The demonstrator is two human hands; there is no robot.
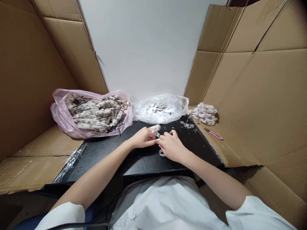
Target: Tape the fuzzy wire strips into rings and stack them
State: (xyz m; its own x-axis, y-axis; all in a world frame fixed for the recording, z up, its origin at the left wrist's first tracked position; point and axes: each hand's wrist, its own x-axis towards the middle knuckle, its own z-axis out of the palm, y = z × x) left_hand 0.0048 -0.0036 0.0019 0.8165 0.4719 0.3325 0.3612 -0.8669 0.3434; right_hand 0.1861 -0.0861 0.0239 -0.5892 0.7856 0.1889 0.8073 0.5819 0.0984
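My left hand (144,138) is closed around a fluffy white-and-brown piece (155,128), whose rounded end sticks up above the fingers. Close beside it, my right hand (171,146) is closed, its fingertips nearly meeting those of the left. A thin white strip (162,153) curls out under the right fingers, and a bit of white shows between both hands. The fingers cover most of where the strip and the fluffy piece come together, so I cannot tell whether they are joined.
On the black tabletop (105,156), a pink bag (59,119) holds many fluffy pieces with dark cords. A clear bag (141,116) contains white scraps. A fluffy bundle (205,113) and pink-handled snips (214,134) lie on cardboard at right. Cardboard walls (259,95) flank both sides.
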